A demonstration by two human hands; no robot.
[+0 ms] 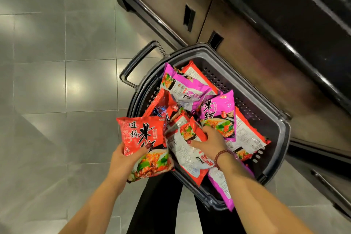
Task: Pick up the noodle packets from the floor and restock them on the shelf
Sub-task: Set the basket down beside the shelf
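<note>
Early yet, by the look of it. Basket [283,135] of dark plastic stands on the tiled floor [57,81], hard against the foot of the shelving unit [228,24]. Only the unit's lower panels and a dark ledge show; no stocked shelf in view, so nothing can be counted as placed.

Left hand [123,157]: fingers and thumb curled round the lower end of a red packet [146,138], held printed side up, just outside the basket's near-left rim. Clear of the heap, apart from the other packs.

Right hand [210,143]: reached down into the basket, thumb on the face and fingers curled over the far edge of a second red packet [188,156], which lies back side up and rests on the pile. Grip taken, lift not yet made, as I read it. Beaded bracelet [221,156] on that wrist.

Left in the basket: magenta packets [186,85] toward the far side and more along the near-right wall, with further red ones between and beneath. Loosely heaped, overlapping; total count cannot be told.

Judgement: one pack in hand, one being taken, none shelved that I can see. The bulk of the work remains: carry to the shelf, then return for the rest
</note>
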